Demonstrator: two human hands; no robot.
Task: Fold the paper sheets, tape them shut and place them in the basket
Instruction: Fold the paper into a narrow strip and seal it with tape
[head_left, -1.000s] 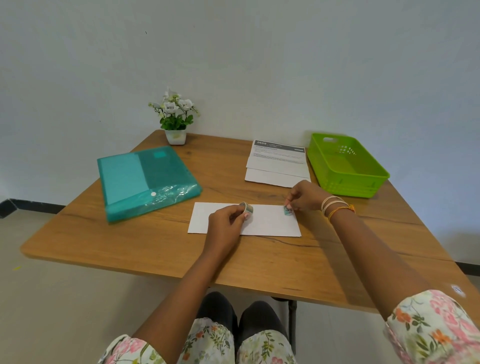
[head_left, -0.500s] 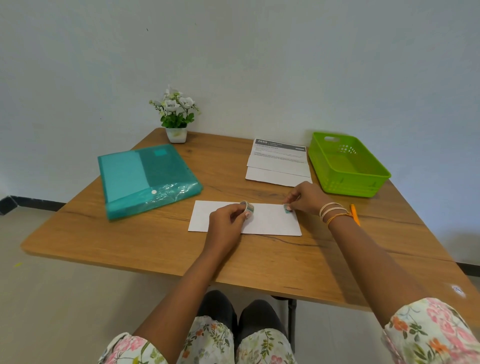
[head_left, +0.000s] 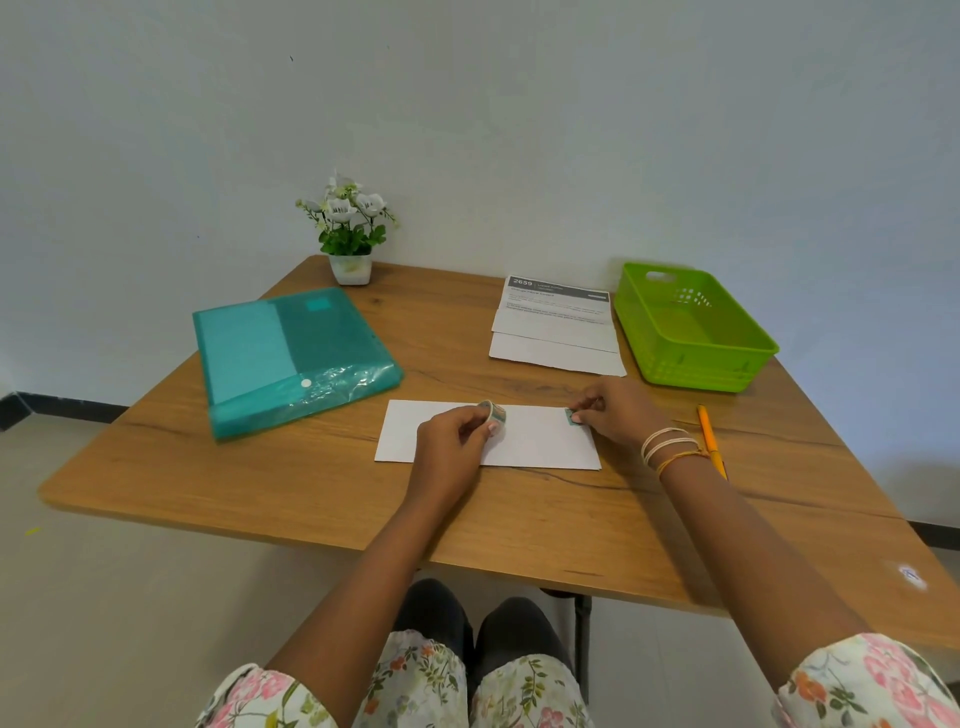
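A folded white paper sheet (head_left: 540, 441) lies flat on the wooden table (head_left: 322, 483) in front of me. My left hand (head_left: 452, 441) grips a small roll of patterned tape (head_left: 493, 414) over the sheet's middle. My right hand (head_left: 618, 413) pinches a short teal tape piece (head_left: 571, 417) down near the sheet's right end. A lime green basket (head_left: 727, 364) stands at the back right, with nothing seen inside. Two more folded sheets (head_left: 556, 332), one printed, lie left of the basket.
A teal plastic document folder (head_left: 291, 358) lies at the left. A small potted plant with white flowers (head_left: 350, 234) stands at the back edge by the wall. An orange pen (head_left: 710, 441) lies on the table beside my right wrist.
Both hands stay nearly still on the sheet. My right wrist has shifted slightly, uncovering the orange pen beside it.
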